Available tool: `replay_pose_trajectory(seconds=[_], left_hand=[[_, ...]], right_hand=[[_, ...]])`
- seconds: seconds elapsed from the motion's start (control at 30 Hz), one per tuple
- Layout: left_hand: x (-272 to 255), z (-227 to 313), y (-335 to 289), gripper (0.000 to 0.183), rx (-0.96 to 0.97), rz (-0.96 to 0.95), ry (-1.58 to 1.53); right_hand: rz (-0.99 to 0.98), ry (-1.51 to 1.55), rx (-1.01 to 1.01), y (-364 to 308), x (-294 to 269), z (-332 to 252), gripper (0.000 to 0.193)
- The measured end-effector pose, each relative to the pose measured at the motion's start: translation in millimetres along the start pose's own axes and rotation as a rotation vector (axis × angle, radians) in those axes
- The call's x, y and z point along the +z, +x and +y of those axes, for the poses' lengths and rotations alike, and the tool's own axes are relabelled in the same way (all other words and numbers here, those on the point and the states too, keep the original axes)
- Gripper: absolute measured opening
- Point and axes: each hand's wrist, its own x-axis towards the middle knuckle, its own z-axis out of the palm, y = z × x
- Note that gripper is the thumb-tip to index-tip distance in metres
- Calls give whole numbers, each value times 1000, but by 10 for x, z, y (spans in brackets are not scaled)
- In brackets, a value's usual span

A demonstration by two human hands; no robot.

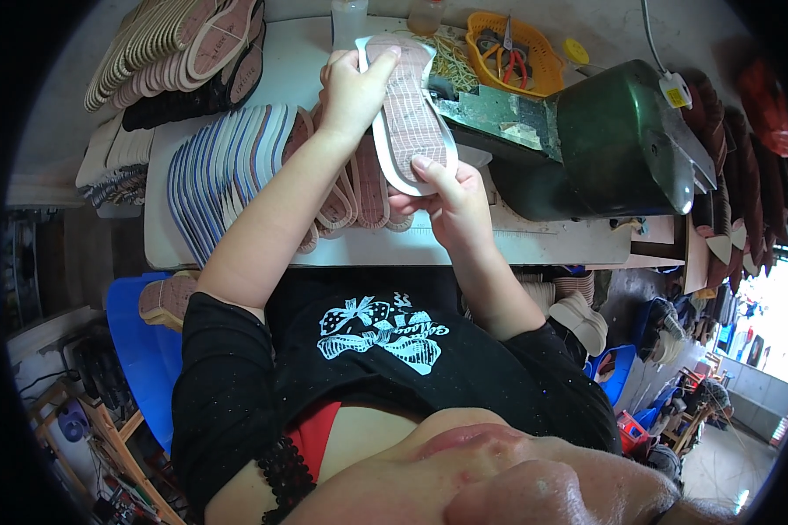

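Both my hands hold up one shoe insole (407, 105), pinkish brown with a white stitched grid and a white rim, above the table. My left hand (355, 92) grips its far end, with the thumb on top. At the near end, my right hand (451, 197) pinches it, thumb on the face and fingers beneath. Behind my left forearm stands a row of insoles with white and blue edges (228, 166). More brown insoles (368, 188) lie fanned out under the held one. Just right of it sits the green sewing machine (622, 144).
Stacked insoles (171, 52) rise at the far left. A yellow basket (547, 66) with scissors and pliers stands at the back, near tangled thread (446, 61) and a clear bottle (349, 24). Dark shoe pieces (744, 157) hang at the right. A blue bin (140, 350) is by my left side.
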Motion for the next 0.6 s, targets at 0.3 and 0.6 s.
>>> replay_pose_trajectory(seconds=[0.3, 0.6], left_hand=[[-189, 198, 605, 57, 681, 2, 826], [-251, 907, 921, 31, 440, -1448, 556]], right_hand=[[118, 42, -124, 382, 218, 2, 29], [118, 60, -115, 458, 250, -62, 33]])
